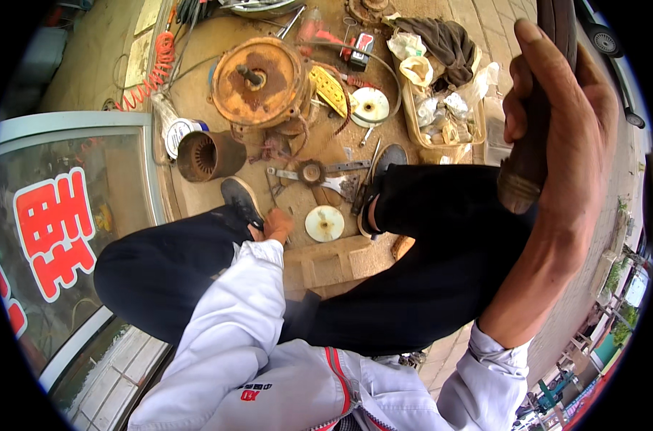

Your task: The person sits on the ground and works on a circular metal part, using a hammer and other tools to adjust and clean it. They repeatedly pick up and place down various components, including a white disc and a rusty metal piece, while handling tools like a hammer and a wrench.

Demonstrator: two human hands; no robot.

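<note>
My right hand [578, 108] is raised high at the right, its fingers wrapped round a thick dark handle [524, 161]; the tool's far end runs out of view at the top. Low between my legs, my left hand [276, 225] is closed beside my shoe. What its fingers hold, if anything, is too small to make out. Just right of it lies a pale round disc [324, 223]. Beyond that hand, a worn metal part with a round toothed hub [312, 173] and flat arms rests on the ground.
A rusty round motor housing [269, 97] with a shaft stands ahead, near a hollow cylindrical stator [210, 156]. At the right, a tray [450, 138] holds rags and plastic bags. A yellow slotted piece [329, 90], a second disc [370, 106] and a red coiled hose [162, 54] lie around. Left is a glass door [146, 144].
</note>
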